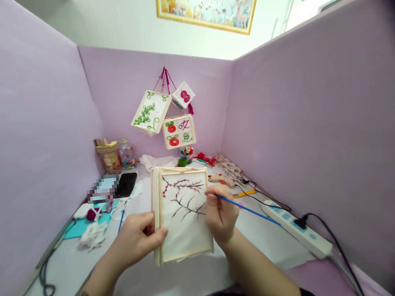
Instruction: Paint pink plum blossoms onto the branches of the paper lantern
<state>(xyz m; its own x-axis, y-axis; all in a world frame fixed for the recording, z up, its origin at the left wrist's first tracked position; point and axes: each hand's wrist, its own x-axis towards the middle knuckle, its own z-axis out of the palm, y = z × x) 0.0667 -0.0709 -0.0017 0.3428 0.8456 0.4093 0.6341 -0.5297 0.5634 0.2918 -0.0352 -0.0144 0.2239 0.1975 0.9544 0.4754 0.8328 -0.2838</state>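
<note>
My left hand (138, 238) grips the left edge of a wooden-framed box panel (186, 238), its thumb lying on the front. The white face carries dark painted branches, the upper ones dotted with pink-red blossoms. In my right hand (221, 212) is a thin blue paintbrush (249, 211), pinched between closed fingers, its handle pointing down to the right. That hand rests at the panel's right edge, and the brush tip is hard to make out there. The panel is held upright over the table, its lower part unpainted.
A white power strip (299, 226) with a black plug lies at the right. Crumpled tissue (92, 235), a dark red yarn ball (93, 214) and a black phone (127, 185) lie left. Decorated frames (178, 132) hang at the back. A glue gun (221, 180) sits behind the panel. Purple partitions (306, 124) enclose the table.
</note>
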